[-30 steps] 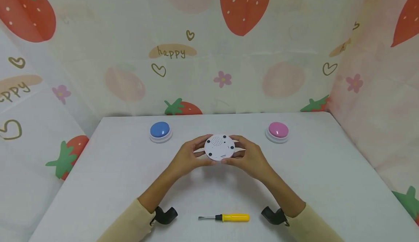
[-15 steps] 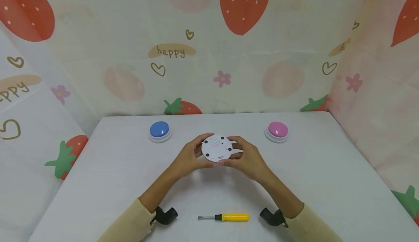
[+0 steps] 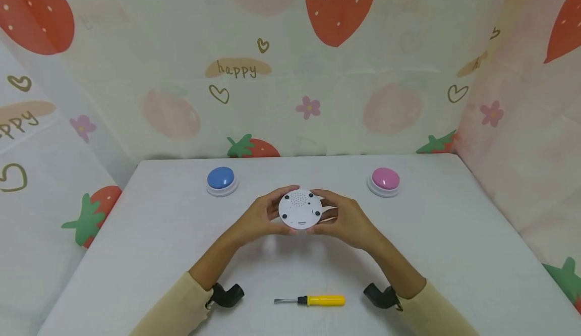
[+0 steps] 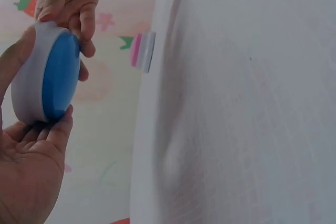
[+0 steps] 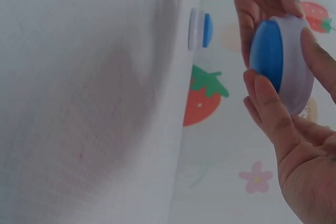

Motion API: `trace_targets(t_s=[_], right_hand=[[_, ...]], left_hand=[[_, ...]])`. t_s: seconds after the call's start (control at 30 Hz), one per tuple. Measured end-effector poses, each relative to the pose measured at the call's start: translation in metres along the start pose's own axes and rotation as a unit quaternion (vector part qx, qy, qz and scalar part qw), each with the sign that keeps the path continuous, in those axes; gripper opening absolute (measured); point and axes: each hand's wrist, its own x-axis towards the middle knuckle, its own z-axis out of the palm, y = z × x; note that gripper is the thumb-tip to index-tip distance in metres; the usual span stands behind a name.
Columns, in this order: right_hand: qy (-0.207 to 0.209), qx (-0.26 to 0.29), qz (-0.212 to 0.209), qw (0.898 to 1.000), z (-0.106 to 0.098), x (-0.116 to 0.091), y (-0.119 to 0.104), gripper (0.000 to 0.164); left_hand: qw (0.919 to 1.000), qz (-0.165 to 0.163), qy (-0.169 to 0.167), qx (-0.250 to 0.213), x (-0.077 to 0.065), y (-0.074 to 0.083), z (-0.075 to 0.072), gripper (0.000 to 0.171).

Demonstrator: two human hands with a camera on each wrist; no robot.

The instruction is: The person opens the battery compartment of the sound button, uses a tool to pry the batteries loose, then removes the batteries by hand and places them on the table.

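Between both hands, above the middle of the table, is a round push button [image 3: 300,209]. Its white underside, with dark feet, small speaker holes and a slot, faces the head camera. The wrist views show its blue dome [image 4: 62,77] pointing away from the person. My left hand [image 3: 263,216] grips its left rim, thumb at the near edge and fingers behind. On the opposite side my right hand [image 3: 345,220] holds the right rim in the same way. In the right wrist view, fingertips [image 5: 266,90] touch the edge of the blue dome.
A blue push button [image 3: 221,179] stands at the table's back left, a pink one [image 3: 385,180] at the back right. Near the front lies a screwdriver [image 3: 317,300] with a yellow handle, tip pointing left. Strawberry-printed cloth walls [image 3: 336,124] border the table.
The held button has shifted slightly left and nearer to the person, its underside turned a little more towards the head camera. Both hands keep hold of it.
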Motion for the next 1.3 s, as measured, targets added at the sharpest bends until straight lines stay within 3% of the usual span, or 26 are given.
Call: trace_targets(t_s=[0.57, 0.97, 1.3], right_hand=[[-0.049, -0.026, 0.004, 0.998, -0.001, -0.001, 0.007, 0.08], [-0.085, -0.081, 0.028, 0.993, 0.007, -0.005, 0.014, 0.081], [-0.115, -0.093, 0.026, 0.989, 0.009, -0.006, 0.016, 0.076]], left_hand=[[0.9971, -0.016, -0.012, 0.073, 0.0, -0.005, 0.005, 0.09], [0.9949, -0.062, -0.024, 0.076, -0.013, -0.014, 0.013, 0.092], [0.9956, -0.06, -0.054, 0.048, -0.016, -0.025, 0.011, 0.092]])
